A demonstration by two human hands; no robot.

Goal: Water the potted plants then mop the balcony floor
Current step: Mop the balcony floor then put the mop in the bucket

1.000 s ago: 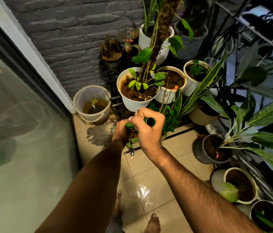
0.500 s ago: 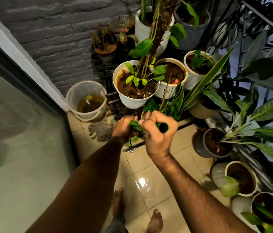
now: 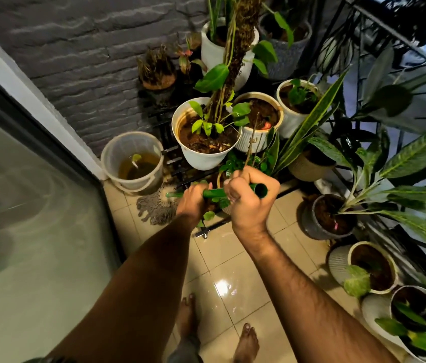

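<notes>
Two hands: left hand (image 3: 193,197), right hand (image 3: 251,203). One green mop handle (image 3: 233,192). One mop head (image 3: 158,205). One clear bucket (image 3: 132,161). Two bare feet. Potted plants: at least eleven, edges too cluttered for exact count.

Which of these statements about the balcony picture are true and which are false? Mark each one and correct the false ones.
1. Both hands grip the green mop handle. True: the left hand and right hand both curl round it.
2. The mop head lies inside the bucket. False: it rests on the tiled floor beside the bucket.
3. The bucket holds brownish water. True.
4. The person wears shoes. False: the feet are bare.
5. The floor tiles look dry and dull. False: they shine wet.
</notes>
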